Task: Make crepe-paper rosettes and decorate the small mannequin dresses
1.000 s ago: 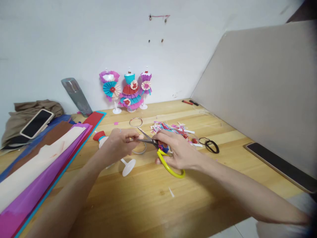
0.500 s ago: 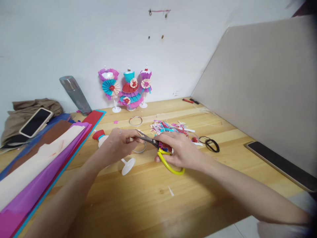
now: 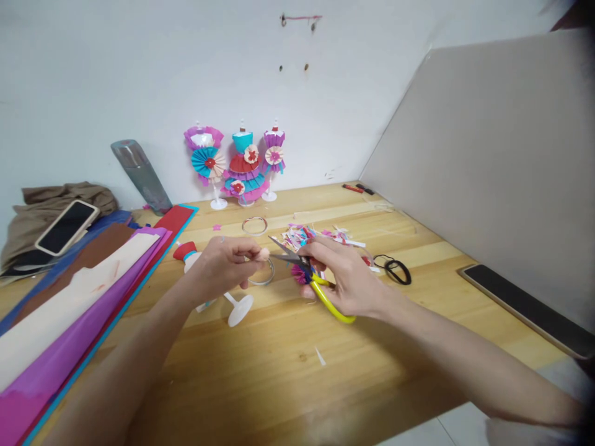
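Observation:
My right hand (image 3: 346, 275) is closed round a pair of scissors (image 3: 329, 297) with yellow handles. Their dark blades are parted and point left, toward the fingers of my left hand (image 3: 227, 263). Between those pinched fingertips is a small pale peach piece of paper (image 3: 263, 254), with the blade tips beside it. Under and behind my left hand lies a white mini dress form (image 3: 240, 310) with a red top (image 3: 185, 250); my hand hides its middle. A roll of tape (image 3: 263, 272) is partly covered there. A pink pleated paper piece (image 3: 300, 274) lies by the scissors.
Several paper scraps (image 3: 302, 235) are heaped behind my right hand. Dressed mini forms (image 3: 242, 164) stand along the wall. Coloured paper sheets (image 3: 83, 285), a phone (image 3: 67, 228) and a bottle (image 3: 142, 176) are at the left. A black hair tie (image 3: 398, 272) and a dark slab (image 3: 525, 306) lie right.
The scissors have moved slightly right, away from my left fingers, and their blades have parted. The peach paper piece now shows at my left fingertips.

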`<state>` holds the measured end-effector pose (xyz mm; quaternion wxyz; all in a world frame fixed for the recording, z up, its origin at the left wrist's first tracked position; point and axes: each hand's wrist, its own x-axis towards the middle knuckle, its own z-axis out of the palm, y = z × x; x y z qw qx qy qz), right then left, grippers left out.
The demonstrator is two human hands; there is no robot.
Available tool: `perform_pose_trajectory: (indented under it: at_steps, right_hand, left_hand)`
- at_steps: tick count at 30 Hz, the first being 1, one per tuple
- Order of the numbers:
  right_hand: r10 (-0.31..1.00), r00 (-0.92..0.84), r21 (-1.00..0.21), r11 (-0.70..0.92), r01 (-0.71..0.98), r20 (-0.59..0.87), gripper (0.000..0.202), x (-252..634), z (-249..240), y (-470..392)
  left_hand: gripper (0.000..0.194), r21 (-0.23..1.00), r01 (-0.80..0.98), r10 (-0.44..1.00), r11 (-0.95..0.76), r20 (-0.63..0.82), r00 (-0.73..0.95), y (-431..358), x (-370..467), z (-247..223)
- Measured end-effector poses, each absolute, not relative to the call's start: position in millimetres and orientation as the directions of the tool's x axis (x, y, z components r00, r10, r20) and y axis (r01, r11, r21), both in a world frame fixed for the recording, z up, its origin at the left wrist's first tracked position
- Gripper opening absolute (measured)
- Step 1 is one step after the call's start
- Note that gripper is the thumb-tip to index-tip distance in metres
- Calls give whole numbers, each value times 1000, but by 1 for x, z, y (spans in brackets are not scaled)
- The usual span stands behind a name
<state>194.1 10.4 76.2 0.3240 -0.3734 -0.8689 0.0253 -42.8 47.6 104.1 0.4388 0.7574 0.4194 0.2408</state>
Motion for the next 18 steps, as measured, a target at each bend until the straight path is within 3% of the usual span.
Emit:
perform_pose_trajectory:
  at_steps: [13,18]
  right_hand:
    - [618,-564,-36,691,722,548,38,187,75,14]
    - [616,-583,-5,689,724,530,33,191,74,13]
  left_hand:
    - [13,867,437,847,-239,-35,531,47,-42,108]
    - [13,860,423,835,-285,6,550,47,-41,108]
